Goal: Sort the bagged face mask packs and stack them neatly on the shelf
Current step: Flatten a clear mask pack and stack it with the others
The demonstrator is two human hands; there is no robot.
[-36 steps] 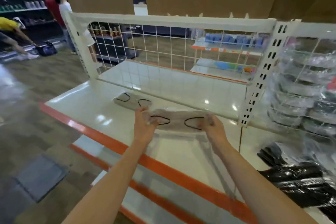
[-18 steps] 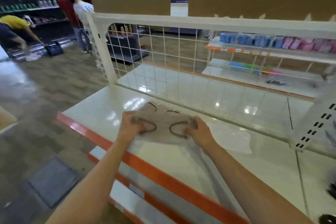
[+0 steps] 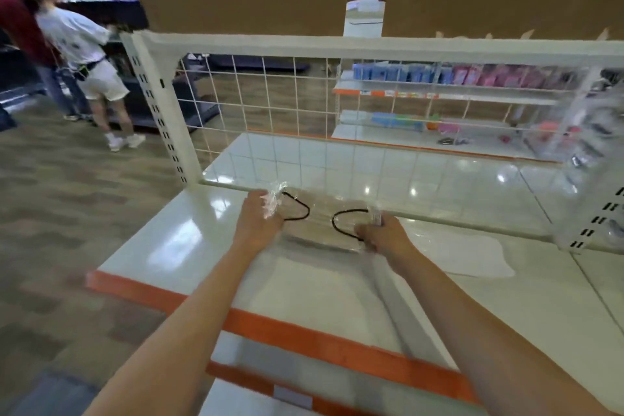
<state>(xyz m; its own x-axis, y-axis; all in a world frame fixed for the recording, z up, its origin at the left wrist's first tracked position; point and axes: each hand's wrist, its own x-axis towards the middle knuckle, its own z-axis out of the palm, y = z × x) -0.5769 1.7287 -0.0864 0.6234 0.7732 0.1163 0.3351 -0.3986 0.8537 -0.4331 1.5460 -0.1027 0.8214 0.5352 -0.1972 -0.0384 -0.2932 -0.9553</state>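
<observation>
At the back-left corner of the shelf [image 3: 189, 236], close to the wire grid panel [image 3: 270, 105], both hands hold 1 bagged face mask pack [image 3: 320, 223] by its short ends. The left hand [image 3: 258, 218] pinches the crinkled plastic at the left end; the right hand [image 3: 378, 235] grips the right end, fingers curled round the bag edge. The 2 black ear loops [image 3: 299, 209] show through the plastic.

Change from 0.5 s ago: the pack sat nearer the front orange edge [image 3: 304, 334] and was partly bunched; it now lies further back, near the grid panel, and is stretched flat between the hands. The loose pack visible 1.0 s ago in this corner is no longer separately visible; whether the held pack rests on it cannot be determined.

Assessment: the pack appears to be at its placement point, aligned with the rear rail. Release is the probable next step. A clear sheet [image 3: 466, 257] lies to the right.
</observation>
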